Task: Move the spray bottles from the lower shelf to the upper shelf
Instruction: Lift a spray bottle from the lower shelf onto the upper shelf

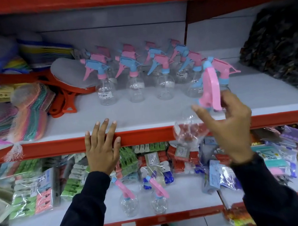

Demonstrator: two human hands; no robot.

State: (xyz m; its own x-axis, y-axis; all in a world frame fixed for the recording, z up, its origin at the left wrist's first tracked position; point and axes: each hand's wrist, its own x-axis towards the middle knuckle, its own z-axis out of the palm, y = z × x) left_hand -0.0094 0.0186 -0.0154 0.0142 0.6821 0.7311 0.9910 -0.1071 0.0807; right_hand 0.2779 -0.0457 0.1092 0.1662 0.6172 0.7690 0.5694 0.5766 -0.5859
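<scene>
We see the right hand (226, 123) gripping a clear spray bottle (192, 132) by its pink trigger head, at the upper shelf's (144, 113) red front edge. The left hand (101, 151) lies flat and open on that edge, holding nothing. Two spray bottles (128, 203) stand on the lower shelf (181, 197); a cluster (133, 74) stands above.

— What sits left of the upper shelf?
— Netted stacks of pastel scrubbers (30, 114) and red-handled brushes (65, 95).
— And below?
— Bagged clothespins (35, 194). A dark bagged bundle (281, 53) fills the upper right.
</scene>
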